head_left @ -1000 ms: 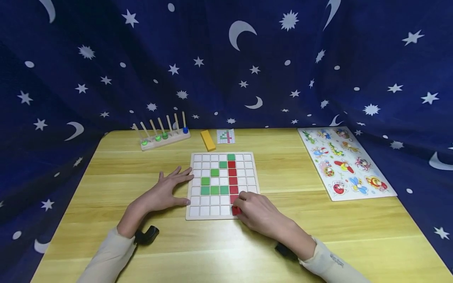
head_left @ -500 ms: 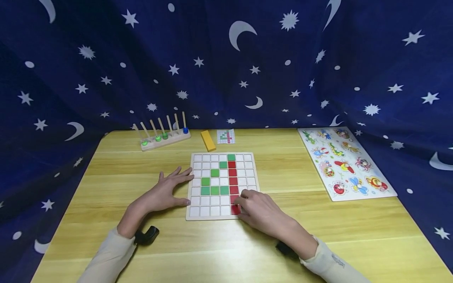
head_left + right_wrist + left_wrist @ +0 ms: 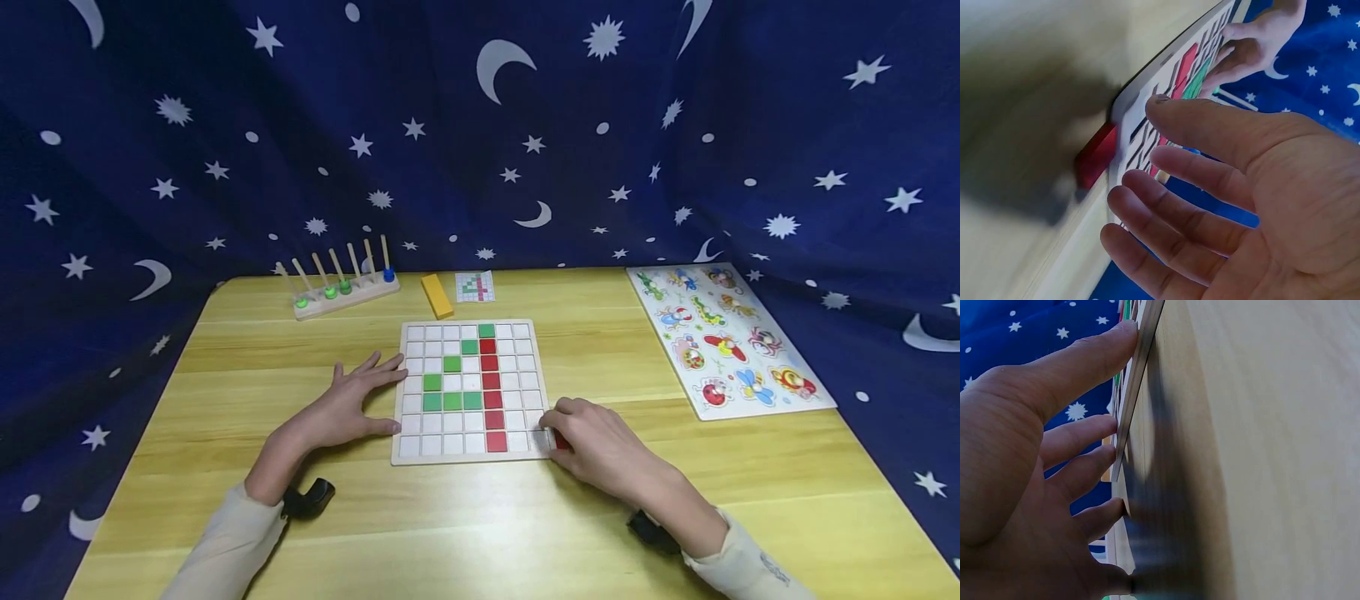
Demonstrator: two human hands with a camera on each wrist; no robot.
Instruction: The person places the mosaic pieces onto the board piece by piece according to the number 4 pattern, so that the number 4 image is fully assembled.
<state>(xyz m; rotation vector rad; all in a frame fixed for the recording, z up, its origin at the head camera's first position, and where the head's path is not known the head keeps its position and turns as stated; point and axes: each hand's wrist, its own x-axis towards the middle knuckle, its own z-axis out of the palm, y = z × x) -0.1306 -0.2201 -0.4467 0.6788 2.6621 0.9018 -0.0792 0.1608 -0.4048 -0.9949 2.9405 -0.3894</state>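
Observation:
A white grid board (image 3: 450, 461) with a wooden rim lies on the table. It bears a column of red tiles (image 3: 491, 381) and several green tiles (image 3: 452, 401) in a stepped outline. My left hand (image 3: 337, 410) is spread at the board's left side, with the thumb and fingertips at its edge. Off the right front corner, a red block (image 3: 1096, 156) lies on the table against the board's edge. My right hand (image 3: 596, 439) is over that corner, partly covering the block in the head view. Its thumb and fingers are apart in the right wrist view.
Behind the board are a yellow block (image 3: 437, 297), a small pattern card (image 3: 476, 287) and a peg stand (image 3: 347, 300) with green and blue beads. An insect puzzle board (image 3: 731, 342) lies at the right. A starry curtain (image 3: 420, 83) hangs behind the table (image 3: 420, 542).
My right hand pressed a red tile into the front cell of the red column, let it go and moved right to the other red block. My left hand stayed at the board's edge.

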